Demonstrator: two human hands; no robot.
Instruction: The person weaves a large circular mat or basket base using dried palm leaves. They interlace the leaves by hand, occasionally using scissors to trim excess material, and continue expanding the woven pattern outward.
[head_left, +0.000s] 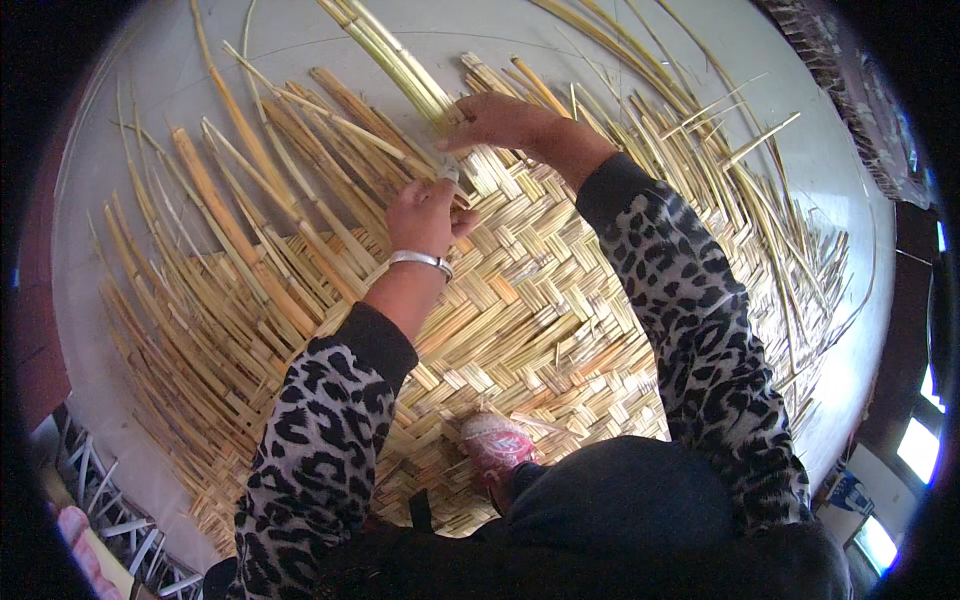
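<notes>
A woven mat (540, 290) of split yellow reeds in a herringbone pattern lies beneath my hands. My right hand (500, 125) is at its far edge, fingers closed round the lower end of several pale green-yellow reed strips (390, 60), which slant up to the far left. Just nearer and to the left, my left hand (425, 215), with a silver bracelet at the wrist, is closed in a pinch on a short reed end at the edge of the weave. Something whitish shows at its fingertips; I cannot make out what.
Loose reed ends (250, 270) fan out from the mat's left side, and more reed ends (720, 150) stick out on the right. A pale smooth floor (300, 45) surrounds it. My pink-and-white shoe (495, 445) rests on the mat. White metal bars (130, 520) stand at the lower left.
</notes>
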